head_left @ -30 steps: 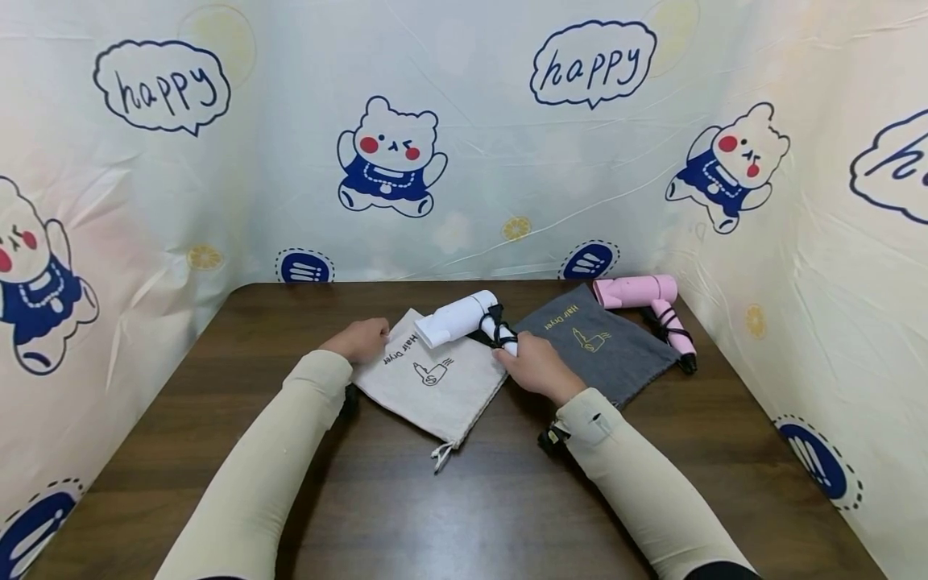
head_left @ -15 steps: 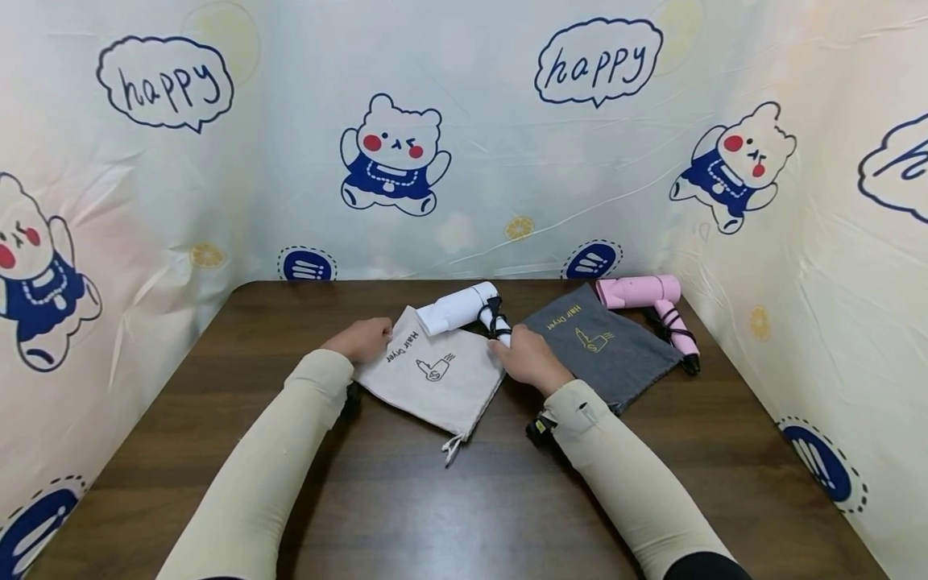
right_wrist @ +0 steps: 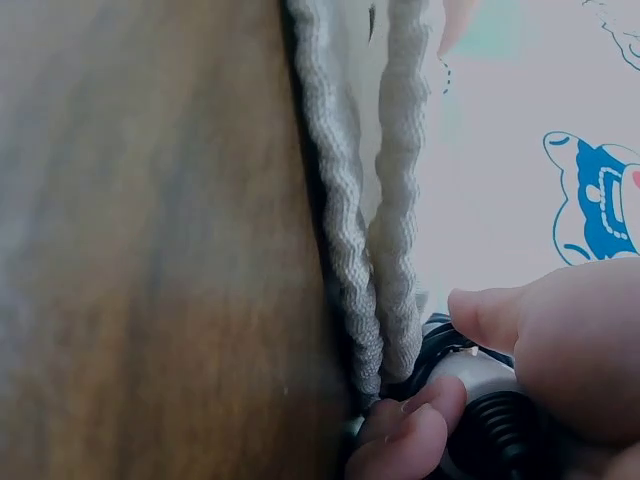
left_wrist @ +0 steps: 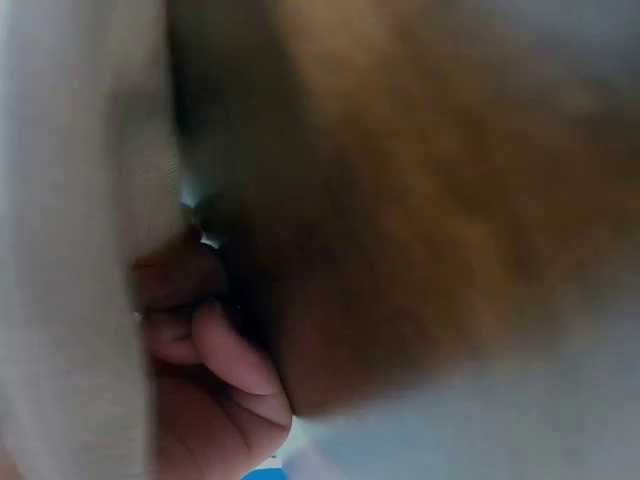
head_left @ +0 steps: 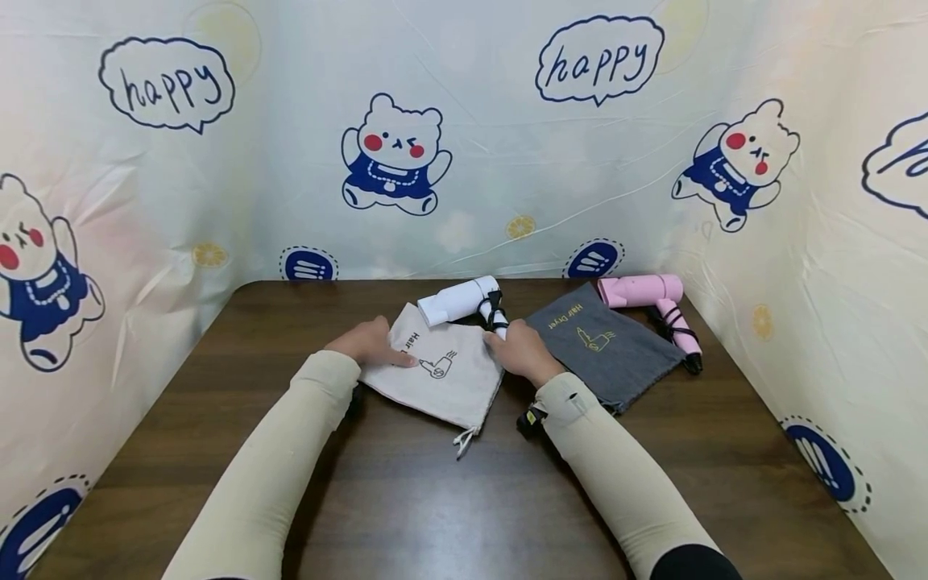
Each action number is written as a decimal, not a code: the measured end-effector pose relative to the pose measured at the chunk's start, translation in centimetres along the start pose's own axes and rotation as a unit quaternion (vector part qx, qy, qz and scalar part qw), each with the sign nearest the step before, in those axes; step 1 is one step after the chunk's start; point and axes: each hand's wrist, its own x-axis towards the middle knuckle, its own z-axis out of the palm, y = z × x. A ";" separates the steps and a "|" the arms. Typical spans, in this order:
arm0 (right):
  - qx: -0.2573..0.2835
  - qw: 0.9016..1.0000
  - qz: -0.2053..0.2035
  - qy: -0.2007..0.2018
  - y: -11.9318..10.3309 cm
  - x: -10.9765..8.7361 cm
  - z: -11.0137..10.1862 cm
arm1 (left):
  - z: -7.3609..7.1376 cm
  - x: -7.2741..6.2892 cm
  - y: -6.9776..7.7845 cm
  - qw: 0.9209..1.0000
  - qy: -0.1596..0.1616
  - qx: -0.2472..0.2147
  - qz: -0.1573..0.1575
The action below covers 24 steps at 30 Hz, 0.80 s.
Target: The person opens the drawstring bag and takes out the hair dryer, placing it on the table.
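A white hair dryer (head_left: 460,300) lies at the far edge of a beige drawstring bag (head_left: 455,387), its nozzle overlapping the fabric. My right hand (head_left: 524,353) grips its folded handle, which has a black cord wound round it. In the right wrist view, thumb and fingers pinch the handle end (right_wrist: 475,375) beside the bag's wavy edges (right_wrist: 400,200). My left hand (head_left: 370,342) holds the bag's left side, thumb laid over the "Hair Dryer" print. Curled fingers (left_wrist: 235,370) show behind the pale cloth in the left wrist view, which is blurred.
A dark grey drawstring bag (head_left: 616,354) lies to the right on the brown wooden table (head_left: 406,507). Beside it, at the right edge, is a pink hair dryer (head_left: 641,292) with a black cord. A printed curtain (head_left: 478,145) surrounds the table's back and sides.
The white hair dryer and my right hand have moved away toward the table's back. My left thumb has slid inward over the beige bag, covering part of the print.
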 end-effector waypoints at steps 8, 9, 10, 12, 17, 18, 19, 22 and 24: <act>0.018 1.000 0.010 -0.013 0.2 0.6 -0.1 | -0.2 0.0 -0.1 1.000 -0.007 0.000 0.019; 0.023 1.000 0.016 -0.015 0.2 0.6 -0.2 | -0.3 0.0 -0.1 1.000 -0.008 -0.001 0.022; 0.028 0.999 0.021 -0.017 0.2 0.7 -0.2 | -0.3 0.0 -0.2 1.000 -0.008 0.000 0.026; 0.036 0.999 0.029 -0.018 0.1 0.7 -0.3 | -0.3 0.1 -0.3 1.000 -0.008 0.000 0.028; 0.034 0.999 0.033 -0.021 0.1 0.6 -0.5 | -0.3 0.2 -0.5 1.000 -0.012 0.004 0.015; 0.033 0.999 0.032 -0.023 0.1 0.6 -0.5 | -0.4 0.1 -0.5 1.000 -0.013 0.005 0.013; 0.032 0.999 0.032 -0.025 0.1 0.6 -0.5 | -0.5 0.0 -0.6 1.000 -0.015 0.008 0.013; 0.036 0.998 0.032 -0.031 0.1 0.6 -0.6 | -0.8 -0.2 -0.8 1.000 -0.019 0.018 0.010; 0.037 0.998 0.033 -0.032 0.2 0.7 -0.7 | -1.1 -0.5 -1.1 0.999 -0.024 0.029 0.008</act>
